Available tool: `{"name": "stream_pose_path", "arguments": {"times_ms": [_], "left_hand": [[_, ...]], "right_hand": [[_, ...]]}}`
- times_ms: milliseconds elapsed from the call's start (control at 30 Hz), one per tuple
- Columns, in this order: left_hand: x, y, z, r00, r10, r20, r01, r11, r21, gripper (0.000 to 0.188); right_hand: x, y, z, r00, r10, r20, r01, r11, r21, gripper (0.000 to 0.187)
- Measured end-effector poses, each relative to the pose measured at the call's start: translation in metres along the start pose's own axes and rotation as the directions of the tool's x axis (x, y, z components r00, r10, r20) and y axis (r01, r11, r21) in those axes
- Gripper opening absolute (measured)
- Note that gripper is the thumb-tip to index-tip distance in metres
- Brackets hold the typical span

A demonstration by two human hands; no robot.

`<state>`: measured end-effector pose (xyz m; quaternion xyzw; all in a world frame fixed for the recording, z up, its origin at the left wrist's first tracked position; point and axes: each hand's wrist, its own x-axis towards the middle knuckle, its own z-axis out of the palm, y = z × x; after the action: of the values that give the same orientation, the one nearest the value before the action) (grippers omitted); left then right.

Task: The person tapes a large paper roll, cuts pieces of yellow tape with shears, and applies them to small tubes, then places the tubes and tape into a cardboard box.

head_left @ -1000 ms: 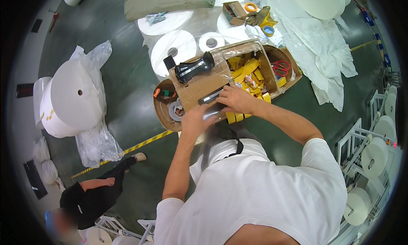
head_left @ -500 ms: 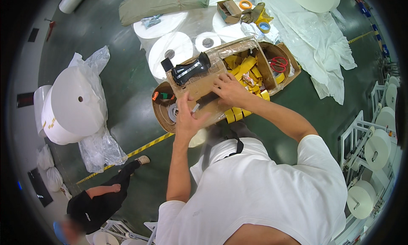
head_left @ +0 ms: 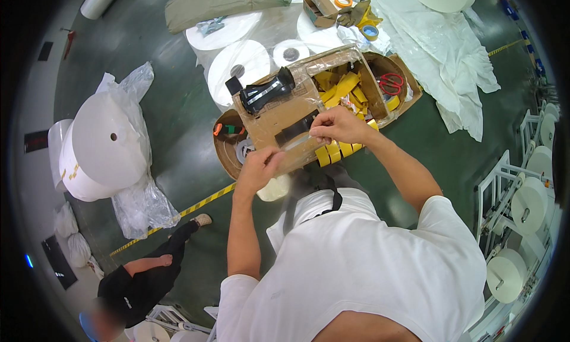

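Observation:
A narrow, see-through pale strip (head_left: 295,142) is stretched between my two hands, above a brown cardboard surface (head_left: 270,130). My left hand (head_left: 256,169) has its fingers closed in a pinch at the strip's near left end. At the other end my right hand (head_left: 340,127) pinches it between thumb and fingers. Just beyond the strip, a flat black piece (head_left: 297,127) lies on the cardboard, partly behind my right hand. Farther back on the same cardboard rests a black tape dispenser (head_left: 267,93).
Yellow scraps (head_left: 343,91) fill an open box compartment; red scissors (head_left: 390,84) lie in the one beside it. A left side bin holds a grey tape roll (head_left: 244,150). Large white rolls (head_left: 228,69) stand behind. A person in black (head_left: 145,282) walks at the lower left.
My left hand has moved down toward me, and my right hand has shifted right and nearer, from flat on the cardboard into a pinch. The pale strip now spans between them.

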<state>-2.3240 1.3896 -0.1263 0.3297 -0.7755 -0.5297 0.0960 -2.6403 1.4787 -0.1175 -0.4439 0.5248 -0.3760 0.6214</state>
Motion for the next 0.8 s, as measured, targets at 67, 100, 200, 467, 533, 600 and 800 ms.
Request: {"name": "stream_pose_path", "arguments": {"times_ms": [67, 100, 200, 467, 533, 600, 800], "left_hand": [[-0.003, -0.007, 0.001, 0.997, -0.066, 0.039, 0.073, 0.972, -0.222, 0.028], [-0.004, -0.011, 0.003, 0.996, -0.079, 0.044, 0.087, 0.966, -0.244, 0.028], [-0.005, -0.019, 0.010, 0.992, -0.121, 0.022, 0.123, 0.947, -0.298, 0.030], [-0.015, -0.014, 0.047, 0.955, -0.245, -0.166, 0.121, 0.835, -0.536, 0.035], [-0.007, 0.010, 0.051, 0.971, -0.216, -0.097, 0.121, 0.804, -0.582, 0.032], [-0.003, 0.010, 0.049, 0.979, -0.205, -0.018, 0.159, 0.808, -0.568, 0.029], [0.014, -0.019, 0.038, 0.954, -0.297, -0.050, 0.227, 0.819, -0.527, 0.023]], "right_hand": [[-0.005, -0.002, -0.002, 0.999, 0.031, -0.028, -0.031, 1.000, 0.002, 0.017], [-0.007, -0.002, -0.001, 0.998, 0.041, -0.046, -0.041, 0.999, 0.011, 0.018], [-0.012, 0.006, 0.002, 0.994, 0.067, -0.089, -0.064, 0.997, 0.036, 0.019], [-0.041, 0.021, -0.004, 0.975, 0.199, 0.099, -0.215, 0.958, 0.191, 0.015], [-0.034, 0.020, -0.006, 0.956, 0.223, 0.190, -0.258, 0.948, 0.188, 0.015], [-0.026, 0.023, -0.008, 0.971, 0.184, 0.151, -0.209, 0.961, 0.179, 0.017], [-0.001, 0.032, -0.009, 0.990, 0.123, -0.065, -0.115, 0.986, 0.118, 0.018]]}}
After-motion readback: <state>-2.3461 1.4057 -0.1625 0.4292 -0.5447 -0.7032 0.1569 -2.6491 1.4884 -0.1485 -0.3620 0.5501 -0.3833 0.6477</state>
